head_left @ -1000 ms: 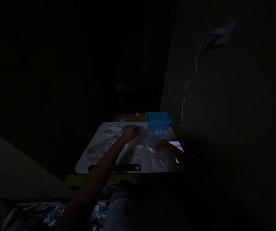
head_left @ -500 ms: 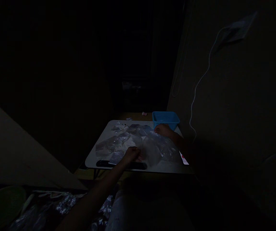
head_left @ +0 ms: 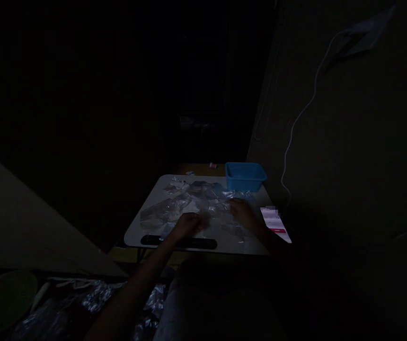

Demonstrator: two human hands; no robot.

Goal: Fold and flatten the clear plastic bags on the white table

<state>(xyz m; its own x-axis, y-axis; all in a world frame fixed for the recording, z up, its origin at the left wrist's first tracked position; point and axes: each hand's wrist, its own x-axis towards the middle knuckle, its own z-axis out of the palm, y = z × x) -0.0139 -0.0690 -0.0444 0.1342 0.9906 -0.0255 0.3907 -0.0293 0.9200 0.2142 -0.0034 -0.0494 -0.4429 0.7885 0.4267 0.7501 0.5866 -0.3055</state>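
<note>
The scene is very dark. On a small white table [head_left: 143,232] lie several clear plastic bags [head_left: 168,208]. My left hand [head_left: 187,223] rests near the front of the table with its fingers curled on the edge of a clear bag [head_left: 212,215]. My right hand [head_left: 241,211] lies on the same plastic to the right, fingers bent down on it. A blue plastic tub [head_left: 244,175] stands at the table's far right corner, behind my right hand.
A lit phone screen [head_left: 275,223] lies at the table's right edge. A black bar [head_left: 178,243] runs along the front edge. A white cable [head_left: 296,123] hangs on the right wall. Crumpled plastic [head_left: 93,298] and a green basket [head_left: 1,298] lie lower left.
My left hand came from the far side of the table to its front edge. My right hand reached up to the blue tub, then came back down onto the plastic.
</note>
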